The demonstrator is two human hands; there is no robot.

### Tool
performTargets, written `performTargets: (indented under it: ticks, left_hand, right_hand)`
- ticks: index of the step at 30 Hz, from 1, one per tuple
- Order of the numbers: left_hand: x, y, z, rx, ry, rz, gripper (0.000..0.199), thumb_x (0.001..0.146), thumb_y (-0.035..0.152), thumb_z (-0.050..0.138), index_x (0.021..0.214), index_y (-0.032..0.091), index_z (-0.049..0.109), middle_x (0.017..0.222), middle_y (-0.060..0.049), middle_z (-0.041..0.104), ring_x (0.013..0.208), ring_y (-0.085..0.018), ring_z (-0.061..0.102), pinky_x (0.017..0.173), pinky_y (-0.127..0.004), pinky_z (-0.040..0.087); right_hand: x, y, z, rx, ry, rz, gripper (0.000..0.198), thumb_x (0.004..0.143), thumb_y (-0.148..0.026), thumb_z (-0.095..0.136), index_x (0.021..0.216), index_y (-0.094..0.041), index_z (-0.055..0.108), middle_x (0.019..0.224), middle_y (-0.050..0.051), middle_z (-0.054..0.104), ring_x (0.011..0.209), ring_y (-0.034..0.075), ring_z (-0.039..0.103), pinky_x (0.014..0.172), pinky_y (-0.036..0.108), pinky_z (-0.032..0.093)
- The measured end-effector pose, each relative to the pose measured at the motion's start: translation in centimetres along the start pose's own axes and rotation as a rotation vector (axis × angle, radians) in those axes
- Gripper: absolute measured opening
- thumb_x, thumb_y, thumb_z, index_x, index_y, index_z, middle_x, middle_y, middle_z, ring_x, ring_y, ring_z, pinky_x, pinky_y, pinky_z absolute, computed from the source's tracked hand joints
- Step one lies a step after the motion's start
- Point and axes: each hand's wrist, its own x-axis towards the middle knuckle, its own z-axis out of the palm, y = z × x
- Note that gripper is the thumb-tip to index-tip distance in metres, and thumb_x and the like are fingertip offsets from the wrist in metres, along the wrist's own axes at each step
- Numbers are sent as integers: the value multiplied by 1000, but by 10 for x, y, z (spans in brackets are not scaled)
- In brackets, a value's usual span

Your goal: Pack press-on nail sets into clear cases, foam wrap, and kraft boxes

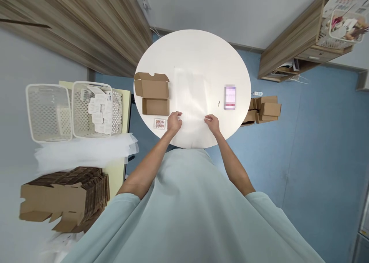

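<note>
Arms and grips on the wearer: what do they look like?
Left grip and right grip are bare human hands, no gloves. Left forearm and right forearm are bare too, no watch or band visible. Plain pale blue-green top with loose short sleeves ending near the elbows; no markings or cables visible.

The table (191,48) is coloured white, the sheet (191,101) on it translucent white. Brown is seen in the box (154,89) at left, red in the clear pack (159,123) near it. The phone (230,97) at right is blocked in pink and lilac. The near shirt (187,201) is tinted pale blue-green, the floor (317,140) blue.
</note>
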Motion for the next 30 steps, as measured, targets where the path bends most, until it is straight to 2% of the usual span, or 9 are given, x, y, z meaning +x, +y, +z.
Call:
performTargets:
  ticks: [7,13,16,22,25,27,30]
  left_hand:
    - [2,-15,-7,95,-32,16,51,87,-1,54,127,18,77,132,-11,76,111,-27,75,108,-39,57]
    - [5,-25,-25,130,-70,99,42,95,7,55,128,21,77,136,-10,75,104,-26,75,106,-41,57]
    - [0,-42,-40,181,-77,122,44,96,7,53,130,22,77,138,-10,75,113,-29,74,109,-44,56]
    - [-27,-90,-67,299,-72,109,41,100,18,52,133,23,77,142,-13,71,131,-33,67,111,-47,59]
    - [-38,-110,-75,347,-99,110,52,97,19,56,147,21,71,162,-14,60,148,-36,57,119,-51,56]
    - [-42,-118,-78,369,-150,106,66,94,16,58,160,18,60,176,-14,47,156,-38,50,126,-53,52]
    - [-43,-123,-79,395,-218,99,80,93,13,57,172,15,45,185,-13,35,161,-40,44,130,-56,47]
  right_hand:
    - [11,-2,12,-90,-16,20,14,87,-28,64,98,-23,72,104,3,79,80,19,73,88,35,59]
    - [15,1,11,-170,33,30,7,89,-30,64,93,-25,66,101,3,79,83,20,72,84,33,56]
    - [13,3,10,-215,78,25,6,90,-32,64,93,-26,65,103,4,79,88,21,71,86,34,55]
    - [4,8,2,-322,103,31,7,93,-33,64,93,-26,62,107,6,80,94,24,70,84,35,52]
    - [-1,11,-2,-357,130,35,8,95,-34,64,94,-26,62,107,7,80,96,24,70,85,36,51]
    - [-3,13,-5,-369,146,50,7,95,-33,63,94,-26,62,107,7,80,96,24,70,85,36,51]
    - [-5,14,-9,-383,169,70,8,97,-34,64,96,-26,61,108,7,79,97,24,70,86,36,50]
